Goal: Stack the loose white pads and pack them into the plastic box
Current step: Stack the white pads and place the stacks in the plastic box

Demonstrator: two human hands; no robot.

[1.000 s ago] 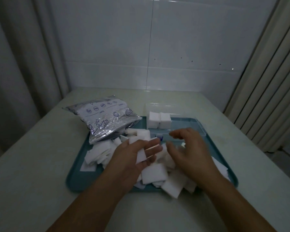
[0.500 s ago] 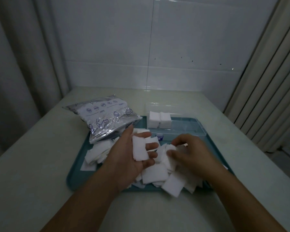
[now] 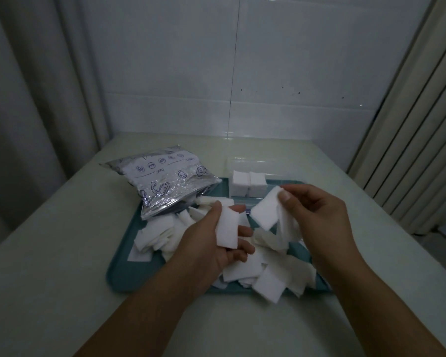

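Far left on the tray (image 3: 119,276) lies the foil bag (image 3: 165,181), its mouth over the loose pads (image 3: 157,234) spread across the tray's near half. Our left hand (image 3: 216,243) cups a small stack of pads (image 3: 227,226) in its palm, thumb along its left edge, fingers curled under its right edge. Right of it, our right hand (image 3: 317,217) pinches a few more pads (image 3: 267,211) between thumb and fingers, raised above the pile. At the far edge sits the clear plastic box (image 3: 289,176) with 2 packed stacks (image 3: 249,184) at its left end. We should square these pads' edges against the left stack before laying them flat, since they look soft and likely to slide askew.
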